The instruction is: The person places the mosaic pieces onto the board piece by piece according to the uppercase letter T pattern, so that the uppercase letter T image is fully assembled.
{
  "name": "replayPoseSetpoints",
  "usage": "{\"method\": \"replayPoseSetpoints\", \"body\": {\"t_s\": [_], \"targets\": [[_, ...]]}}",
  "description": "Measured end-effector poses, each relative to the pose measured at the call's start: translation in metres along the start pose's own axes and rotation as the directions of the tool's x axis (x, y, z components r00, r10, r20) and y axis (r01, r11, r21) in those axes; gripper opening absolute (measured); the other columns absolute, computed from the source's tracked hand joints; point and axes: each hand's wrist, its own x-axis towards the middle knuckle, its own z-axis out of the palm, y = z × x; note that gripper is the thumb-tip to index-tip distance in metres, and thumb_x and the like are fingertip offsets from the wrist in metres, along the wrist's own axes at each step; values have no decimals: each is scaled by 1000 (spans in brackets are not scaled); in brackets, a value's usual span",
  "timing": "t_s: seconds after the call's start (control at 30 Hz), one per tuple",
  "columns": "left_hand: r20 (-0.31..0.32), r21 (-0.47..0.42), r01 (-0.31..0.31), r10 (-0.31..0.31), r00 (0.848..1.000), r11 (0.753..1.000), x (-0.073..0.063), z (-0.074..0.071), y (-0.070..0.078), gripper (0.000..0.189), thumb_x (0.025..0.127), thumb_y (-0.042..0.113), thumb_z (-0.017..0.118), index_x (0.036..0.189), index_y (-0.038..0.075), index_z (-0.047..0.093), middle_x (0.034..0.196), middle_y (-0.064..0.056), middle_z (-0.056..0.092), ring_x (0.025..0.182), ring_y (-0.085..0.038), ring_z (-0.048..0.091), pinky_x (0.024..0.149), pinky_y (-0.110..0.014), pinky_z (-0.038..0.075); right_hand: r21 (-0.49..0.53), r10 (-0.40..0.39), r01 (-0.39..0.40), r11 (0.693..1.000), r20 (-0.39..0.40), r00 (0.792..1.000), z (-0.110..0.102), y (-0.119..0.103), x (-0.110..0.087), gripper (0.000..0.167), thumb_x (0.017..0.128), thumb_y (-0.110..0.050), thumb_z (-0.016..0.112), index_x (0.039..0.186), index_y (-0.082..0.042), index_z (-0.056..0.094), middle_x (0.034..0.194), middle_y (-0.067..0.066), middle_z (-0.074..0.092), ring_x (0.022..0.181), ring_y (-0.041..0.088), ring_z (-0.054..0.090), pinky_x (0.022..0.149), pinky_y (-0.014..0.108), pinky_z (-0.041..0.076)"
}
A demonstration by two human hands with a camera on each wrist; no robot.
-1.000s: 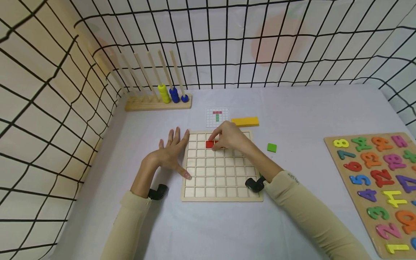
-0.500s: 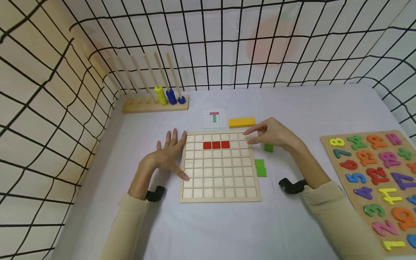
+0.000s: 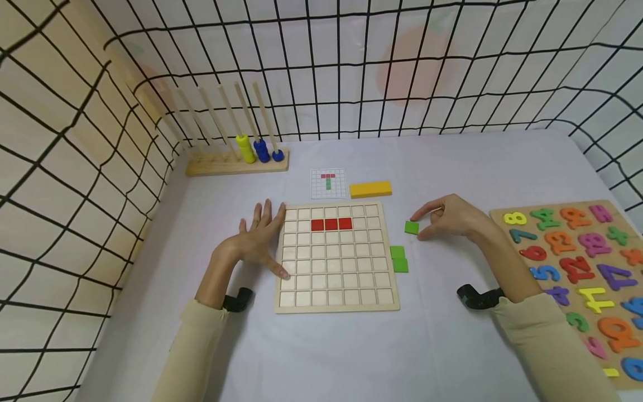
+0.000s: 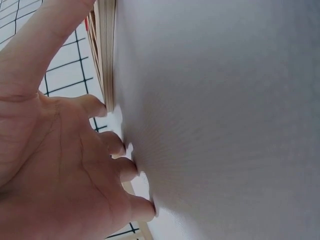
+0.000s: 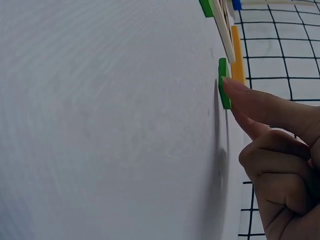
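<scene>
A wooden grid board (image 3: 337,307) lies on the table with three red tiles (image 3: 331,224) side by side in its second row. My left hand (image 3: 253,243) is spread at the board's left edge, thumb and index finger touching the frame. In the left wrist view its fingertips (image 4: 145,207) rest on the table beside the board. To the right of the board, my right hand (image 3: 452,216) pinches a small green square tile (image 3: 411,228) between thumb and index finger, the other fingers curled in. Two more green tiles (image 3: 399,259) lie along the board's right edge.
Behind the board are a pattern card (image 3: 329,183) with a red and green T and a yellow bar (image 3: 370,189). A peg abacus (image 3: 237,163) stands at back left. A number puzzle board (image 3: 572,234) lies at right. Black wire mesh (image 3: 339,72) encloses the table.
My right hand has left the red tiles on the board and moved right to the green tile, which it now pinches. The left hand stays at the board's edge.
</scene>
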Motion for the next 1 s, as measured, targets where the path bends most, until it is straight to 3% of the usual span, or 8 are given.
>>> {"method": "replayPoseSetpoints", "body": {"t_s": [0.3, 0.57, 0.73, 1.0], "targets": [[-1, -1, -6, 6, 1000, 1000, 0, 0, -2, 158, 63, 46, 99, 164, 14, -18, 164, -22, -37, 152, -42, -37, 117, -76, -19, 19, 12, -13, 1000, 6, 1000, 3, 5, 5, 52, 80, -21, 89, 123, -2, 68, 59, -7, 40, 59, 11, 35, 69, 32, 30], [-2, -6, -4, 4, 1000, 1000, 0, 0, -3, 159, 62, 46, 99, 164, 14, -19, 164, -22, -37, 152, -41, -37, 118, -75, -19, -8, -31, 30, 1000, -71, 997, 5, 1, 2, 45, 81, -20, 88, 119, -1, 72, 57, -6, 38, 57, 12, 34, 64, 30, 30], [-1, -5, -3, 3, 1000, 1000, -1, -1, -2, 159, 62, 46, 99, 164, 14, -19, 164, -22, -37, 152, -41, -37, 118, -75, -19, 5, -88, 89, 996, -104, 991, 9, -10, 1, 40, 82, -18, 86, 116, -1, 74, 56, -6, 31, 55, 10, 29, 60, 28, 27], [-1, 5, -2, 2, 1000, 1000, -1, 0, -1, 157, 64, 47, 98, 164, 13, -18, 164, -22, -36, 153, -42, -35, 118, -76, -17, 94, -151, 155, 983, -49, 987, 36, -45, 6, 40, 80, -17, 89, 112, 0, 73, 59, -7, 28, 57, 11, 28, 55, 27, 22]]}}
